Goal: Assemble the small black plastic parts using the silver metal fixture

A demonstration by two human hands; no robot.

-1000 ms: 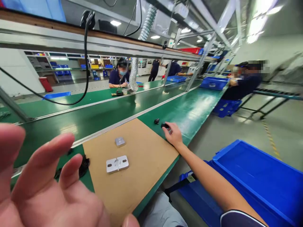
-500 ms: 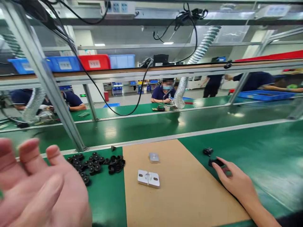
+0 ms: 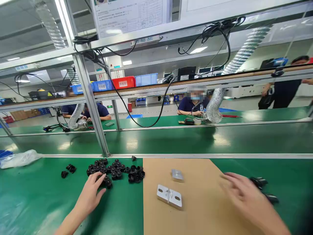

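A: Bench first. Green worktop [image 3: 36, 195] w/ a brown mat [image 3: 195, 209] laid to the right of the left hand [image 3: 89, 195]. Conveyor belt [image 3: 171, 140] runs behind, well past both hands.

B: And the person's hands?

A: Left hand is reaching fwd, fingers loosely spread, tips touching the near edge of the pile of black caps [image 3: 114, 171]. Nothing pinched yet, so it's open and holds nothing. Right hand [image 3: 246, 195] is blurred, fingers spread, palm down over the mat's right edge, also empty as far as the blur lets one see.

B: What's near the right one?

A: Two black parts [image 3: 262, 187] just beyond its fingertips on the green. To its left, on the mat, the slotted metal plate [image 3: 169, 196], and past that the small metal block [image 3: 177, 175].

B: Doing the pick well?

A: Judgement only: caps sit tight together, so thumb + index should close on one cap at the pile's near rim, not rake the heap. Lift straight up so neighbours don't roll off toward the three loose caps [image 3: 68, 170] left of the hand.

B: Anything else about?

A: Clear plastic bag [image 3: 21, 158] far left. Other people seated across the belt, their hands at their own stations.
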